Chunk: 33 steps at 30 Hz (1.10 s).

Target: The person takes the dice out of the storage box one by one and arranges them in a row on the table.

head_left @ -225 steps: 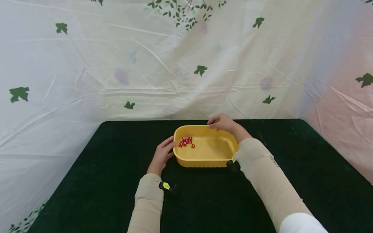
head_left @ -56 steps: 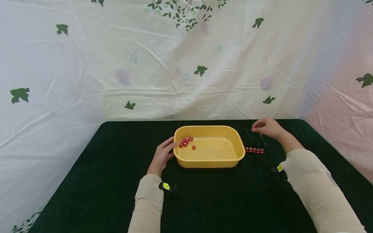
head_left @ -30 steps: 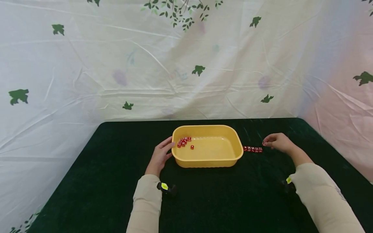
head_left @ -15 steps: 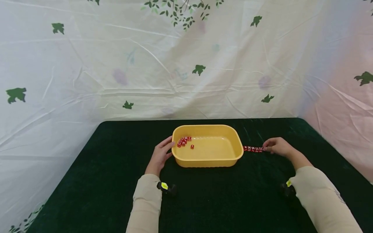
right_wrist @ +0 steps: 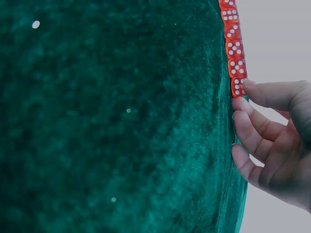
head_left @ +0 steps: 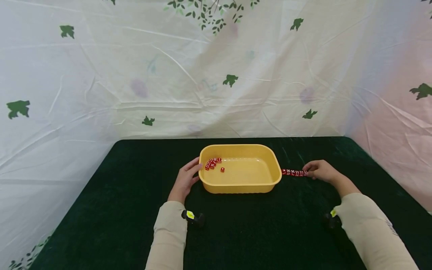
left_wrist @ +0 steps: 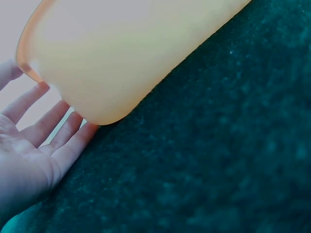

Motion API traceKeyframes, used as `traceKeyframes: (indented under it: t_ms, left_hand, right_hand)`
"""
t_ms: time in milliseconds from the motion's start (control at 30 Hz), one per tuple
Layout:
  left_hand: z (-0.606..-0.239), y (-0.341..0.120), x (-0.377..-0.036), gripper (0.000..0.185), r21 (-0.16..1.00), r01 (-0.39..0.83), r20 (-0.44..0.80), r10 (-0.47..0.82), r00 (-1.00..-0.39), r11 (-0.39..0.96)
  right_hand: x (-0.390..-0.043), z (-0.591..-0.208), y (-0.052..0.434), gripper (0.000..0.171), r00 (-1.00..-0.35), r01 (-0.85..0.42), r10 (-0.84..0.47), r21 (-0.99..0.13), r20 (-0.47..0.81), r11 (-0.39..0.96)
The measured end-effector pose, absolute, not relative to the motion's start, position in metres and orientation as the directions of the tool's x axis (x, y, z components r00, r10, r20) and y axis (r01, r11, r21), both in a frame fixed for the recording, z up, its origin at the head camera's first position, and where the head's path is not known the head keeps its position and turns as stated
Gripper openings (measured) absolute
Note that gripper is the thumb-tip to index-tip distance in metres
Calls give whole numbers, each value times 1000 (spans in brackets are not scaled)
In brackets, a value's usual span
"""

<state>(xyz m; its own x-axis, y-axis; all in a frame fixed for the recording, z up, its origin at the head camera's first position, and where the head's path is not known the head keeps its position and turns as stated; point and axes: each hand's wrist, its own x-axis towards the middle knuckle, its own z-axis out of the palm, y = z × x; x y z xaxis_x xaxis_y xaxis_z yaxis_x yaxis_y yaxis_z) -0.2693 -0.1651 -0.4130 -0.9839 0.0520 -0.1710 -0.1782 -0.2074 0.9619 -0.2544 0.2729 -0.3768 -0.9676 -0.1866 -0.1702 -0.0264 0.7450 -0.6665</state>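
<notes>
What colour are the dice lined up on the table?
The row of dice is red with white dots, clearest in the right wrist view.
</notes>
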Motion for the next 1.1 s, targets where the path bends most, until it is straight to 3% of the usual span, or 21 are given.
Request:
traceKeyframes:
  t_ms: [500,1100]
  left_hand:
    - [-410,-164,-269,36,962,-183,-177,49,-983,-201]
    - [-412,-165,-269,35,961,-188,-183,44,-982,-204]
  right_hand:
    - [-258,-363,273,33,-971,6,-148,-637,-189,771]
    - [-279,-312,236,40,-983,-35,-127,-549,-130,835]
